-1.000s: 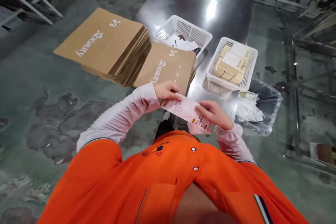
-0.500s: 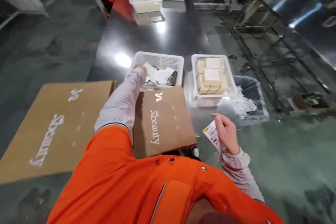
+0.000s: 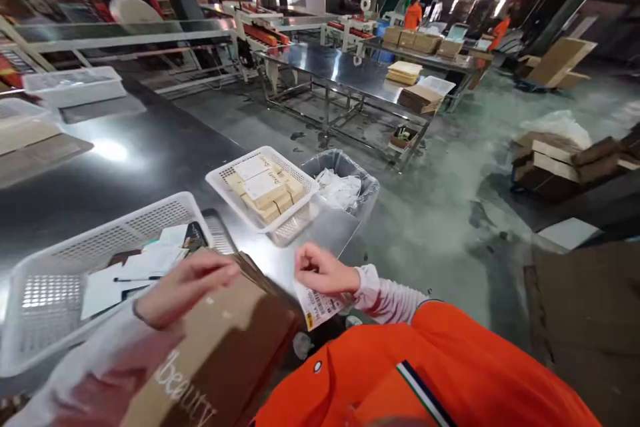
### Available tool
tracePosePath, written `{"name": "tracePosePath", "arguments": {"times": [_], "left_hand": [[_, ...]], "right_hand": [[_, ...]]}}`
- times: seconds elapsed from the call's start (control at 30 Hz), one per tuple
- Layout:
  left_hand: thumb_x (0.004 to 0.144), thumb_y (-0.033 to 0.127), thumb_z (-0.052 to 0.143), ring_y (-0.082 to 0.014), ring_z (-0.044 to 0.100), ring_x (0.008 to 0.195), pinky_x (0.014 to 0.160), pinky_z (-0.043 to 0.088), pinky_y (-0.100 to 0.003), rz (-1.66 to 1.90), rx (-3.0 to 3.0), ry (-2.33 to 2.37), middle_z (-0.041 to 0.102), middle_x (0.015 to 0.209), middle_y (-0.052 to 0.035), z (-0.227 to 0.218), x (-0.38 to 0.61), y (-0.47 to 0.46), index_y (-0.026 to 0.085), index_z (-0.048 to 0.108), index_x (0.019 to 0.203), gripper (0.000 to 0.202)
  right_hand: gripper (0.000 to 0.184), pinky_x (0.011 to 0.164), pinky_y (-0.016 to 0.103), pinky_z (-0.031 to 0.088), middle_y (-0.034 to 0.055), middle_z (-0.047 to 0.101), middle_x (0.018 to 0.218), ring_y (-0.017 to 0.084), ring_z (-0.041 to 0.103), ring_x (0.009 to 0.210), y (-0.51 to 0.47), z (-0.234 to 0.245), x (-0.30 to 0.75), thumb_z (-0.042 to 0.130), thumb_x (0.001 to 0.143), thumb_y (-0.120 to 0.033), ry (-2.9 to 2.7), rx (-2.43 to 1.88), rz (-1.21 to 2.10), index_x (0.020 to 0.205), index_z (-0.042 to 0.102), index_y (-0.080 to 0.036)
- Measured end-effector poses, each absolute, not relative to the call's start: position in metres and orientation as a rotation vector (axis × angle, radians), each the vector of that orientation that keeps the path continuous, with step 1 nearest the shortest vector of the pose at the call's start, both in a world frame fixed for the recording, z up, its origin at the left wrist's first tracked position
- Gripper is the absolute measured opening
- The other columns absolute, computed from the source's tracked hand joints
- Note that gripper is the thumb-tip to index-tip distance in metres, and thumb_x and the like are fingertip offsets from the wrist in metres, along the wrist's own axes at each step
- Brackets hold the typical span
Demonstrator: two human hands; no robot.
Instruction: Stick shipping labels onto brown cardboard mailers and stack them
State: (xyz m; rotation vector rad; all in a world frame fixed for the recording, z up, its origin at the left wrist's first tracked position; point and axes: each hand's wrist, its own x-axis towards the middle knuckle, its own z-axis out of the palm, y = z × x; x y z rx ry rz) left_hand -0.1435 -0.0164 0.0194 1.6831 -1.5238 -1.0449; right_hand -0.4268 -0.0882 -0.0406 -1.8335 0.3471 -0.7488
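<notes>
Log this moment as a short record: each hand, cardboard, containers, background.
Left hand: over the cardboard; contact unclear, no held item visible
Right hand: holding a printed label, yellow mark at one corner
Cardboard: brown, white "beauty" lettering, partly shadowed
Left basket: white, perforated; loose cards and papers inside
Right basket: white; small cream boxes inside
Bin: clear liner, crumpled white material, beside the metal table
Background: second table; person in orange farther off
</notes>
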Motion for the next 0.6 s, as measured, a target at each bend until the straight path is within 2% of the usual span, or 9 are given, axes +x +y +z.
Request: {"name": "tracePosePath", "arguments": {"times": [0.03,0.1,0.2,0.33,0.47,0.6], "left_hand": [[0.058,0.065,0.08,-0.0232,0.059,0.071,0.065,0.047,-0.03,-1.236,1.607,-1.514,0.068,0.07,-0.0069,0.022,-0.184,-0.008,0.023,0.078,0.07,0.044],[0.051,0.059,0.087,-0.0202,0.055,0.065,0.061,0.046,-0.028,-1.44,1.496,-1.388,0.065,0.064,-0.0076,0.024,-0.252,0.005,0.021,0.077,0.063,0.04],[0.045,0.052,0.094,-0.0139,0.047,0.056,0.054,0.04,-0.023,-1.546,1.425,-1.121,0.057,0.056,-0.0048,0.012,-0.312,0.013,0.019,0.073,0.054,0.039],[0.053,0.044,0.095,-0.0115,0.043,0.053,0.048,0.033,-0.02,-1.578,1.343,-0.905,0.054,0.055,-0.0025,-0.018,-0.341,0.018,0.02,0.074,0.059,0.032],[0.051,0.043,0.096,-0.0146,0.051,0.058,0.054,0.044,-0.023,-1.55,1.296,-0.792,0.061,0.061,-0.0059,-0.033,-0.362,0.029,0.017,0.077,0.063,0.034],[0.052,0.042,0.096,-0.0151,0.055,0.063,0.059,0.048,-0.023,-1.455,1.322,-0.688,0.064,0.064,-0.0081,-0.029,-0.381,0.043,0.015,0.08,0.07,0.037]], "right_hand": [[0.023,0.062,0.023,0.037,-0.0063,0.048,0.07,0.009,0.043,0.063,-0.087,-0.036,-0.431,0.063,0.081,-0.027,0.319,-1.862,-0.716,0.09,0.043,-0.021],[0.023,0.062,0.023,0.037,-0.0061,0.05,0.07,0.009,0.045,0.064,-0.085,-0.027,-0.445,0.064,0.078,-0.024,0.277,-1.908,-0.643,0.088,0.044,-0.021],[0.024,0.061,0.023,0.039,-0.0064,0.052,0.07,0.009,0.046,0.063,-0.086,-0.017,-0.475,0.066,0.076,-0.021,0.234,-1.946,-0.552,0.086,0.044,-0.021],[0.028,0.061,0.023,0.04,-0.0067,0.054,0.069,0.008,0.049,0.062,-0.091,-0.014,-0.512,0.07,0.078,-0.023,0.115,-1.865,-0.425,0.087,0.044,-0.021],[0.041,0.062,0.023,0.041,-0.0073,0.056,0.068,0.007,0.049,0.062,-0.095,-0.016,-0.53,0.081,0.074,-0.034,0.033,-1.727,-0.282,0.087,0.044,-0.021],[0.059,0.058,0.022,0.042,-0.0095,0.058,0.064,0.008,0.051,0.059,-0.095,-0.021,-0.534,0.093,0.06,-0.046,0.025,-1.631,-0.184,0.083,0.045,-0.022]]}}
